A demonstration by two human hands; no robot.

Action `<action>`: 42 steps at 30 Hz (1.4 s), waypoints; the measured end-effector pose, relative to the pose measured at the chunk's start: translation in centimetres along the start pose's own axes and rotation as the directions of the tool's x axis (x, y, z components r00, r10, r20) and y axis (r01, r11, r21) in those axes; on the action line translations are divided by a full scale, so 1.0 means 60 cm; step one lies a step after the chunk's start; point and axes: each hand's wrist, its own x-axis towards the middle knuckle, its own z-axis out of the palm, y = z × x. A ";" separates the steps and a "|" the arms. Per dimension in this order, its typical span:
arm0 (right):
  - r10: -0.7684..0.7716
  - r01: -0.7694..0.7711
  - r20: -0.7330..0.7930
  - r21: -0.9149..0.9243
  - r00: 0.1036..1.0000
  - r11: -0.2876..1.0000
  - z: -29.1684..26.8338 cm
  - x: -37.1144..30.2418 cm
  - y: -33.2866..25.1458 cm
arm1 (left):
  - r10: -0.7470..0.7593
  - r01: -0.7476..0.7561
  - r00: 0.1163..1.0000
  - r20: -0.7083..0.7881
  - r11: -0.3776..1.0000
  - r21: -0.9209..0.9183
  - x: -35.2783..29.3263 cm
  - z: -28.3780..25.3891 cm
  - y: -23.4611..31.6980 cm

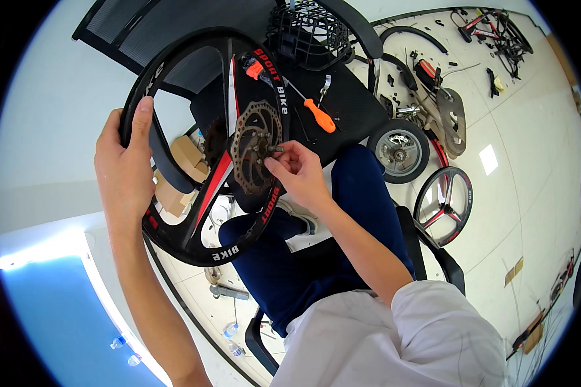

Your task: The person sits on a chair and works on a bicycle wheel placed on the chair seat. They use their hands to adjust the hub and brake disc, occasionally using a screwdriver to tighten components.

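A black bicycle wheel [217,181] with broad red-and-white-striped spokes stands tilted in front of me. My left hand [128,168] is closed round the left side of its rim, thumb on the near face. A worn, perforated brake disc [244,149] is fixed at the hub. At the hub's centre the threaded axle [275,149] sticks out. My right hand [300,175] pinches beside the axle end, thumb and fingers together; whatever lies between the fingertips is too small to make out. Behind the disc, part of a toothed sprocket [214,140] shows.
A black chair seat [348,106] ahead carries an orange-handled screwdriver [320,116], a wrench [326,86] and a black wire basket [310,32]. Right, on the floor, lie a small wheel [399,153], a three-spoke wheel [444,206] and bike parts. A hammer [229,292] lies lower left.
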 end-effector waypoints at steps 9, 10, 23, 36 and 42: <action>0.027 -0.026 -0.024 0.066 0.999 0.998 0.002 0.002 0.001 | 0.029 -0.029 0.999 -0.019 0.999 0.020 0.005 0.002 -0.010; 0.044 -0.042 -0.028 0.060 0.999 0.997 -0.002 0.004 0.006 | 0.037 -0.037 0.999 -0.020 0.999 0.020 0.007 0.005 -0.011; 0.004 -0.004 0.007 -0.040 1.000 0.999 -0.001 0.001 -0.010 | 0.007 -0.007 1.000 -0.014 1.000 0.019 0.004 0.000 -0.006; -0.010 0.010 -0.012 -0.017 1.000 1.000 -0.001 0.001 -0.010 | -0.020 0.020 1.000 0.001 0.998 0.053 0.002 -0.004 0.003; 0.027 -0.025 0.017 -0.063 1.000 0.998 0.000 0.003 -0.005 | -0.058 0.058 0.998 0.014 0.997 0.046 -0.004 -0.007 0.017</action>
